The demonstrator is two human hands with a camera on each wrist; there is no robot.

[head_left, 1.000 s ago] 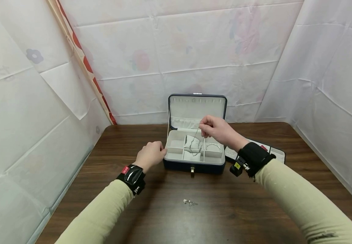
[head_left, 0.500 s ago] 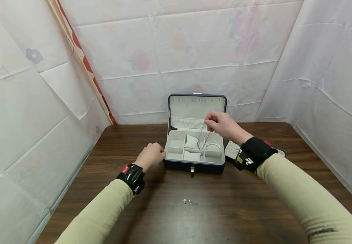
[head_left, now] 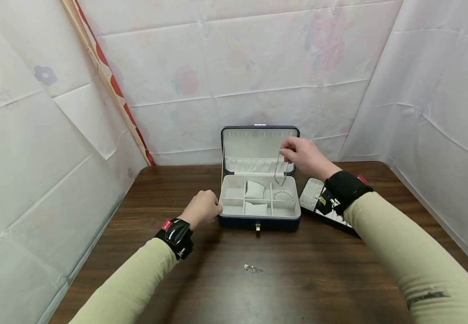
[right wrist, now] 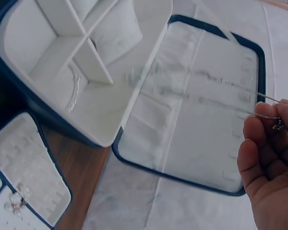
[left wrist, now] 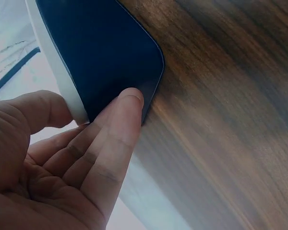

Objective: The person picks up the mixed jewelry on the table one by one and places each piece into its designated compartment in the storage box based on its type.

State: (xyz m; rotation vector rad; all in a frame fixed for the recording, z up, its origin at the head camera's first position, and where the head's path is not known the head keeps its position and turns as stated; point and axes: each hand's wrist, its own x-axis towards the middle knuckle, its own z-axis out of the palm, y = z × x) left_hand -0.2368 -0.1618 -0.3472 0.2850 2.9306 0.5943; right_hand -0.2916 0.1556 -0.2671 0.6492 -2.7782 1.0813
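A navy jewelry box [head_left: 234,222] stands with its white-lined lid [head_left: 234,148] raised. My left hand [head_left: 201,208] grips its left front corner; the left wrist view shows the thumb at the white rim and the fingers against the blue outside. My right hand [head_left: 304,155] pinches a thin silver necklace [right wrist: 225,80] between thumb and fingertips. The chain hangs in a long loop in front of the lid, over the right rear compartment. That compartment holds a silver bracelet [head_left: 284,191]. Two white cushions, a rear one [head_left: 255,190] and a front one [head_left: 256,208], fill the middle compartments.
A white-lined tray [head_left: 312,194] lies right of the box, partly hidden by my right wrist; small jewelry [right wrist: 17,200] shows in it. More small silver jewelry [head_left: 254,270] lies on the brown table [head_left: 299,297] in front. White sheeting [head_left: 218,67] hangs around the table.
My right hand has moved up and to the right, swinging the necklace from over the middle compartments toward the lid. The box has turned very slightly. My left hand stays at its corner.
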